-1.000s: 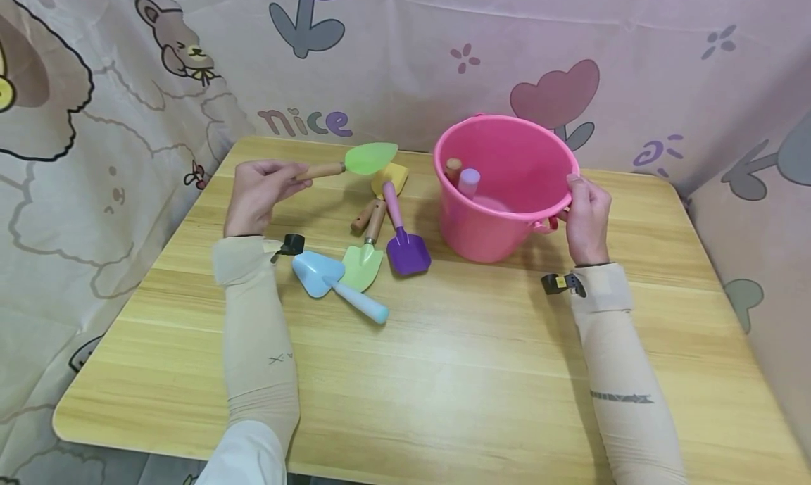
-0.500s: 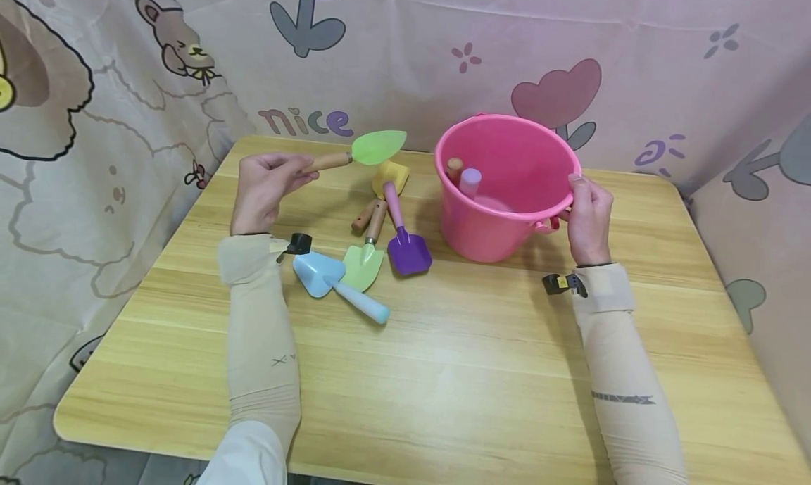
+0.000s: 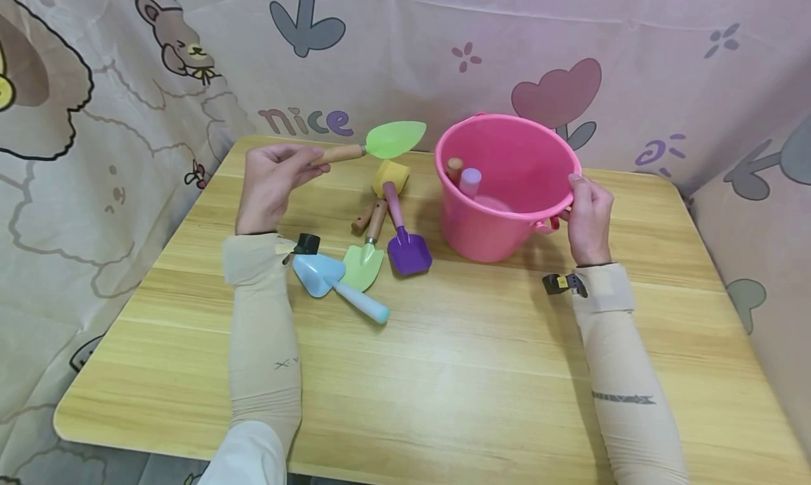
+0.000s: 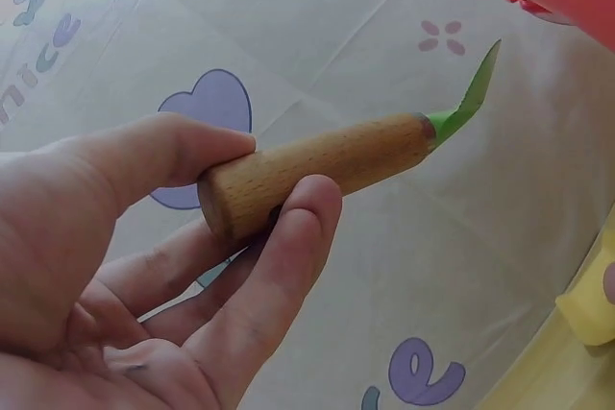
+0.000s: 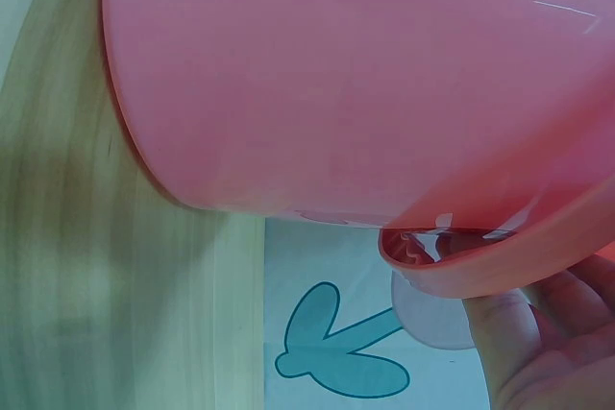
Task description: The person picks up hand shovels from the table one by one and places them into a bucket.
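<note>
In the head view my left hand (image 3: 272,186) pinches the end of the wooden handle of a green trowel (image 3: 395,139), raised above the table with its blade toward the bucket. The left wrist view shows thumb and fingers on that handle (image 4: 317,165). My right hand (image 3: 589,217) grips the right rim of a pink bucket (image 3: 481,228), which looks tilted. Inside the bucket stand a wooden handle end (image 3: 454,167) and a lilac handle end (image 3: 469,181). In the right wrist view, fingers (image 5: 509,338) hold the bucket's rim (image 5: 500,271).
Left of the bucket lie a purple shovel (image 3: 409,253), a yellow tool head (image 3: 393,175), a pale green trowel (image 3: 362,265), another wooden handle (image 3: 362,219) and a light blue trowel (image 3: 319,272). A printed cloth hangs behind the wooden table (image 3: 443,386).
My left hand has moved right and slightly up, carrying the green trowel closer to the bucket. The right hand and the bucket have stayed nearly still.
</note>
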Action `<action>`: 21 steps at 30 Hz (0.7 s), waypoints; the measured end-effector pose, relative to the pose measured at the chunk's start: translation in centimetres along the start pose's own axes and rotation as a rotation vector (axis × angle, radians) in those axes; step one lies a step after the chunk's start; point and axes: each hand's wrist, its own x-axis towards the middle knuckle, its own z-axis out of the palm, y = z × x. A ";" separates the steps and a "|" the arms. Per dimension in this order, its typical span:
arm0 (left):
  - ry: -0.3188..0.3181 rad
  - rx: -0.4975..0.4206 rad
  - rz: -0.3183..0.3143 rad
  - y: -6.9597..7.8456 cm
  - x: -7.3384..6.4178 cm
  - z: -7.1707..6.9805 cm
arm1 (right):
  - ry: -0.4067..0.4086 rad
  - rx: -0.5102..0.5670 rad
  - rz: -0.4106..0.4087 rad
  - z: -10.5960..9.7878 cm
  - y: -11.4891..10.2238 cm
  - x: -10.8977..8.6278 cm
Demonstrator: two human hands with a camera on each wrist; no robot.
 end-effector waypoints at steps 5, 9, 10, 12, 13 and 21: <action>-0.004 -0.013 0.001 0.3 -0.1 0.6 | 0.003 0.005 0.001 0.0 0.0 0.0; -0.009 -0.049 0.016 0.4 -0.3 1.1 | 0.000 0.005 0.000 0.0 0.1 0.0; -0.011 -0.058 0.021 0.5 -0.3 1.2 | -0.001 0.004 -0.001 0.0 0.1 0.0; -0.013 -0.073 0.030 0.5 -0.3 1.5 | -0.004 0.005 -0.002 0.0 0.1 0.0; -0.014 -0.077 0.034 0.6 -0.3 1.6 | -0.004 0.006 -0.002 0.0 0.1 0.0; -0.043 -0.066 0.067 0.9 -0.6 2.7 | -0.003 0.004 0.002 0.0 0.0 0.0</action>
